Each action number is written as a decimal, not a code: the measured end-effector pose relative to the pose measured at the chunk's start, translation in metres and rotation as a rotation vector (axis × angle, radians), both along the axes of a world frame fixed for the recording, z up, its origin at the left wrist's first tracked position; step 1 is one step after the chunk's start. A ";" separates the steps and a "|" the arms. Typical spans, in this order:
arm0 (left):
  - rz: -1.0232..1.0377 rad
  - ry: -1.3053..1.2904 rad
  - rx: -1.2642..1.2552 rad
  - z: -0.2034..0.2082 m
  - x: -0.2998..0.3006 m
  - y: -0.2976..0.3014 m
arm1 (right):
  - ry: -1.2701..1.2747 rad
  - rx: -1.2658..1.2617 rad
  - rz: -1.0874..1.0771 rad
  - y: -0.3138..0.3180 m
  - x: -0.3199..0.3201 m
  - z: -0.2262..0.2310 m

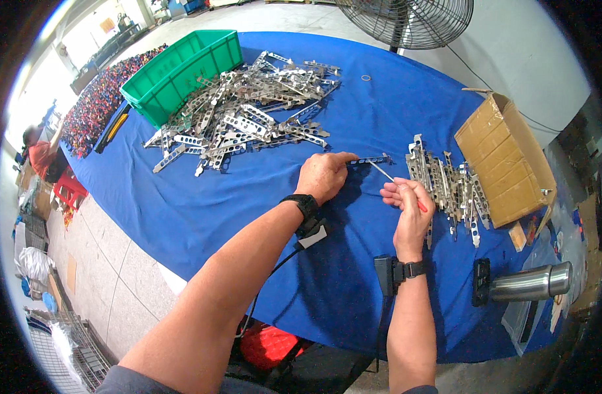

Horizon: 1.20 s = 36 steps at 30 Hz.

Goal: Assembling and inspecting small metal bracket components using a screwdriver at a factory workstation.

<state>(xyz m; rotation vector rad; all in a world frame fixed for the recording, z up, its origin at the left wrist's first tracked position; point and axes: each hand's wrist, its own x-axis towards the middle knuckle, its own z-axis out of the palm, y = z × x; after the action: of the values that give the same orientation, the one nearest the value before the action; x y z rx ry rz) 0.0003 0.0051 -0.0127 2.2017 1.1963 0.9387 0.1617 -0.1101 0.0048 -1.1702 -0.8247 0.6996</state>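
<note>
Near the middle of the blue-covered table, my left hand (322, 177) pinches one end of a perforated metal strip (372, 159). The strip points to the right, close above the cloth. My right hand (411, 205) grips a thin tool with a red handle (421, 206) and a slim pale metal shaft (381, 172). That shaft's tip meets or lies just beside the strip; I cannot tell which. Its working end is too small to make out. Beyond my left hand spreads a large heap of similar strips (248, 118). A smaller pile of strips (448, 187) lies right of my right hand.
A green plastic crate (183, 77) stands behind the big heap. At the right are a cardboard box (504, 161), a steel flask (532, 283) and a black device (481, 282). A fan (409, 23) stands beyond the far edge. Cables hang from both wrist straps.
</note>
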 end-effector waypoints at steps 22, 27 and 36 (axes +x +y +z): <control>0.003 0.008 -0.019 0.000 0.000 0.000 | -0.033 -0.008 0.027 -0.001 0.001 -0.001; -0.001 0.012 -0.010 0.001 0.000 -0.001 | -0.025 -0.031 0.022 -0.002 0.003 -0.002; -0.001 0.017 -0.004 0.001 0.000 0.000 | 0.056 0.011 -0.050 -0.003 0.006 0.001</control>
<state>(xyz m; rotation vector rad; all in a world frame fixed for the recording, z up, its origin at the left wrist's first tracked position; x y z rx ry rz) 0.0004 0.0049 -0.0114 2.2108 1.2032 0.9178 0.1679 -0.1134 0.0060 -1.1526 -0.7492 0.6823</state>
